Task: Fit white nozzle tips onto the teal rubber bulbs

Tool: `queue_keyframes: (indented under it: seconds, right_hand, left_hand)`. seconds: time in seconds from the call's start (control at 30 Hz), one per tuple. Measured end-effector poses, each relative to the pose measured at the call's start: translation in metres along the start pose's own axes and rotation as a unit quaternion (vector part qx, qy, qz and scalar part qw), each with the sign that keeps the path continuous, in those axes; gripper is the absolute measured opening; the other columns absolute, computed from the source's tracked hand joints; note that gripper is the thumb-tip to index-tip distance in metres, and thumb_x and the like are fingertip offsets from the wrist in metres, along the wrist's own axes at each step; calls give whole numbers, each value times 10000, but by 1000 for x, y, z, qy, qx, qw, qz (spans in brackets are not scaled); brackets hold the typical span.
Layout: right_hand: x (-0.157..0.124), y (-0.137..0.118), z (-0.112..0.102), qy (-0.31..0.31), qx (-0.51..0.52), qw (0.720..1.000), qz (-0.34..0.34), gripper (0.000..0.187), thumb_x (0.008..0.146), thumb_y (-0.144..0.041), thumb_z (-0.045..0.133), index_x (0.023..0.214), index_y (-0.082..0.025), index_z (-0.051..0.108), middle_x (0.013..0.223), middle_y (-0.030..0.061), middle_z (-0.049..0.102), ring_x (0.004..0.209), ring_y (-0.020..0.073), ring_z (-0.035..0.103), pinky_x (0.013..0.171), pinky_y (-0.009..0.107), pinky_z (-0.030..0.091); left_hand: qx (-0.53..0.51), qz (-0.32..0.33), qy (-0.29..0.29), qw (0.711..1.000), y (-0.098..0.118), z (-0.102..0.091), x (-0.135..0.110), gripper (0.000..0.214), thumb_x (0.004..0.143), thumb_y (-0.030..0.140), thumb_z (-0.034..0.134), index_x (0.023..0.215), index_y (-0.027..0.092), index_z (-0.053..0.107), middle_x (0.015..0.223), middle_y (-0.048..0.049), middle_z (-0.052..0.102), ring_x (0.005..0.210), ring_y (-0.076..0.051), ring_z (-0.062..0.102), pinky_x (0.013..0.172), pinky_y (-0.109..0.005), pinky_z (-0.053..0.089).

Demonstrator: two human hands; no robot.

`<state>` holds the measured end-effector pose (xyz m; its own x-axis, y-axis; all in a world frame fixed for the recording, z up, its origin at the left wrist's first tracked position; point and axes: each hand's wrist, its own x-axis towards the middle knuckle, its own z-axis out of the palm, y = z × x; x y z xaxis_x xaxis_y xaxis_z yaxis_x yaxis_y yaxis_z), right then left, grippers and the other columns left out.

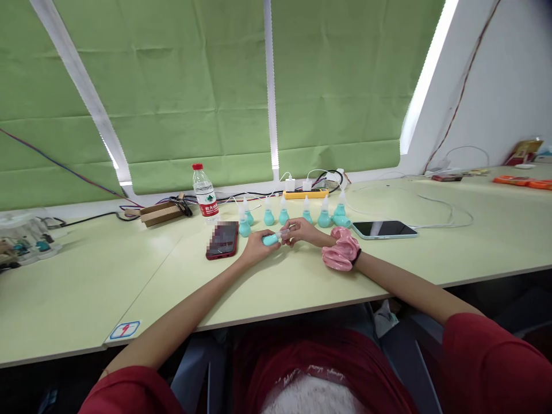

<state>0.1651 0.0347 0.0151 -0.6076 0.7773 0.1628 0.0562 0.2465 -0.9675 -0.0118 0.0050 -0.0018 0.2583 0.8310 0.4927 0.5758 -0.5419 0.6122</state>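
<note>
My left hand [256, 247] is closed around a teal bulb syringe [271, 240], which lies on its side a little above the table. Its clear nozzle points right, and the fingertips of my right hand [299, 231] pinch it. A pink scrunchie [341, 250] circles my right wrist. Behind my hands several more teal bulb syringes stand in a loose row, among them an upright one [269, 215] with its clear tip up. At the right end of the row, one bulb [342, 221] is tipped over against its neighbour.
A red-cased phone [222, 240] lies left of my hands, and a pale-cased phone [385, 229] to the right. Farther back are a water bottle [206, 194], a cardboard tray [161, 214], a yellow power strip [306, 194] and cables. The table's front edge [276, 315] runs before me.
</note>
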Motion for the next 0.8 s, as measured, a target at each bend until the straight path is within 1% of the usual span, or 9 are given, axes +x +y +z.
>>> queue_keyframes:
  seconds: [0.07,0.13,0.3,0.4,0.47,0.53,0.6,0.67,0.8]
  right_hand:
    - [-1,1,-3,-29,-5,1000,7,301,581,-347,671,722,-128,521,626,39,617,531,104,555,535,263,467]
    - [-2,0,-4,-50,-16,999,10,296,590,-354,665,712,-124,526,625,40,617,525,104,556,533,261,468]
    - [-5,-4,-3,-68,-61,996,-11,277,592,-357,659,665,-129,520,573,9,589,507,96,543,478,219,437]
    - [-6,-5,-3,-84,-74,993,-24,263,606,-353,650,655,-131,516,560,-1,578,490,87,525,461,206,416]
    - [-7,-5,-4,-91,-63,994,-20,260,612,-352,644,661,-133,513,565,-1,579,491,84,522,462,202,412]
    - [-7,-5,-3,-99,-46,994,-4,259,614,-349,642,676,-133,513,577,2,584,498,82,524,474,202,414]
    - [-8,-5,-3,-105,-24,994,13,256,611,-336,646,694,-131,516,586,6,588,502,80,524,488,203,417]
    - [-8,-4,-1,-102,9,994,30,252,611,-322,649,704,-126,520,590,8,582,507,75,519,490,197,411]
    - [-5,0,1,-98,97,989,59,232,642,-315,629,688,-109,532,586,4,549,504,50,484,475,169,385]
  left_hand:
    - [-10,17,-15,1000,1,-1,-1,261,618,318,580,791,133,644,753,-34,639,678,-167,545,633,-245,402]
    - [-15,20,-31,999,1,-2,-3,281,623,346,584,793,135,658,735,-39,646,675,-174,551,625,-248,407]
    - [-20,2,-40,999,2,-3,-4,330,613,380,597,808,123,665,703,-44,643,657,-173,544,587,-240,405]
    - [-12,1,-52,999,5,-4,-5,335,608,386,602,796,115,664,672,-38,632,613,-152,528,534,-220,384]
    - [1,12,-53,999,7,-5,-6,319,624,377,590,780,110,664,645,-32,624,581,-134,514,507,-207,367]
    - [23,37,-53,998,11,-5,-7,295,646,361,572,762,106,664,616,-24,615,557,-116,502,497,-196,354]
    - [64,63,-43,995,13,-4,-7,267,664,345,557,708,104,660,564,-15,598,517,-98,485,483,-188,339]
    - [116,87,-19,989,13,-3,-7,248,677,332,546,664,105,647,537,-14,588,487,-88,477,477,-187,334]
    - [199,147,29,968,7,-1,-5,203,700,289,530,760,123,631,662,-51,631,572,-121,551,541,-206,386]
